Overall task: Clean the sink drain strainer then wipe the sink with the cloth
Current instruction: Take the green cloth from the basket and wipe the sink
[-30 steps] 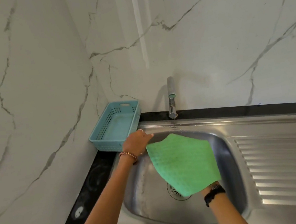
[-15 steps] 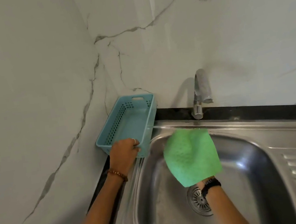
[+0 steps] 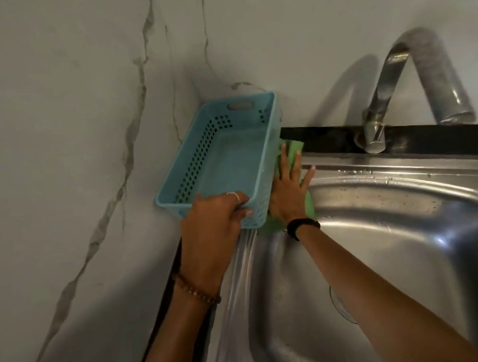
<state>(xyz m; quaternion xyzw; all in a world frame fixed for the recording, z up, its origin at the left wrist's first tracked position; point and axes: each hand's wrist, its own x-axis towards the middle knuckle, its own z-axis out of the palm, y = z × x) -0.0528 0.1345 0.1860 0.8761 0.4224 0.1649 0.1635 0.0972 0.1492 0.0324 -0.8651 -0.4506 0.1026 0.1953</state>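
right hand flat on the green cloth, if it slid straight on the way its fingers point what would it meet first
Probably the black counter strip behind the sink rim, then the marble wall. The right hand runs beside the blue basket; depth is unclear.

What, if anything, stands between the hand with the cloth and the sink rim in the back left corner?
The blue basket sits over that corner. The left hand grips its near edge, while the right hand presses the green cloth on the sink rim beside it.
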